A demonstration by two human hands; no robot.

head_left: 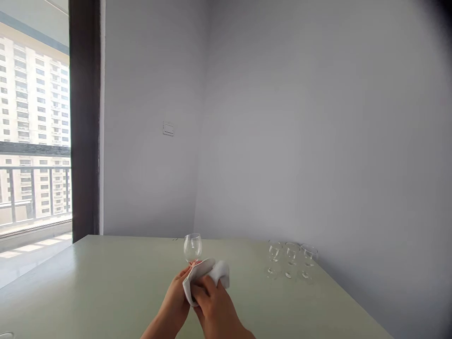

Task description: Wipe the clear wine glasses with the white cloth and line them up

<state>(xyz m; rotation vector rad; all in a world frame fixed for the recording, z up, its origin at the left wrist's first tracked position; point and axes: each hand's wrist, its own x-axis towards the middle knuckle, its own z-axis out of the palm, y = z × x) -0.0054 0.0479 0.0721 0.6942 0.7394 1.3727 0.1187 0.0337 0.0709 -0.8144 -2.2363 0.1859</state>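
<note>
Pale green tabletop (106,292) ran back to a grey wall corner, a window at its left edge. Our left hand (175,301) had its fingers closed around the lower part of a wine glass (192,247), held upright above the near middle of the table. Our right hand (215,306) gripped a white cloth (208,273) bunched against the stem, just under the bowl. To polish well, we judged, the stem should be held lightly and the cloth turned, not the glass squeezed. Three more glasses (291,259) stood in a row near the far right edge, well apart.
</note>
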